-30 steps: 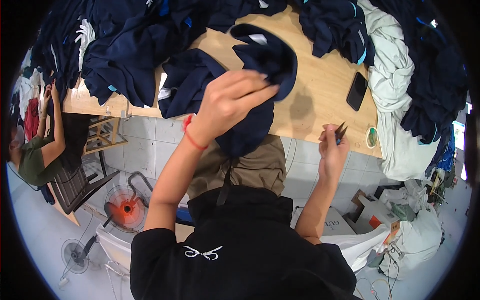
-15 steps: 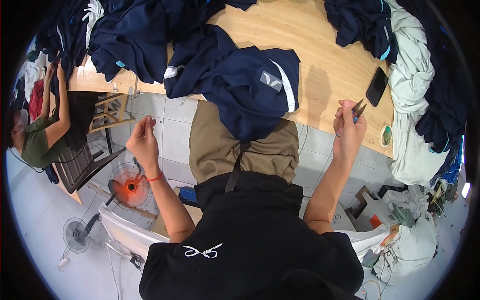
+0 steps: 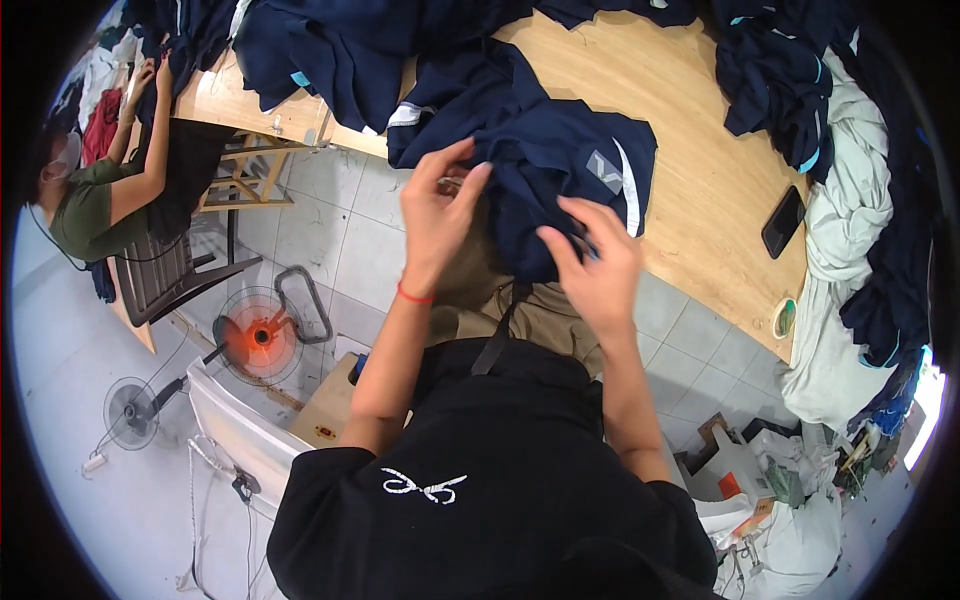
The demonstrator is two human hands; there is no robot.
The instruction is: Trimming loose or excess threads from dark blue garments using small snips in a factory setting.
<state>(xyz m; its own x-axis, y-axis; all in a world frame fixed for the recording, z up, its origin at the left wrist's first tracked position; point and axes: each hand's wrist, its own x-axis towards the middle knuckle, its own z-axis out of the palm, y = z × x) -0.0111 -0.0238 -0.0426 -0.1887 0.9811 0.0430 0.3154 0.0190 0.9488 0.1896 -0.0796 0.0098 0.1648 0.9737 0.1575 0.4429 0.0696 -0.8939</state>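
Observation:
A navy garment with a grey patch and a white stripe lies over the table's near edge and hangs toward my lap. My left hand is at the garment's left side, thumb and fingers apart and nothing visible in them. On the other side, my right hand has its thumb and forefinger spread over the cloth. Small thread snips are tucked in its curled fingers, mostly hidden. Whether either hand touches the cloth, I cannot tell.
More navy garments are heaped along the wooden table. A black phone and a small round dish sit at its right, beside pale cloth. A co-worker works at far left, near an orange fan.
Both hands have come inward from the sides to the hanging garment. The snips, earlier plainly visible in my right hand, are now mostly hidden. The whole view has shifted slightly.

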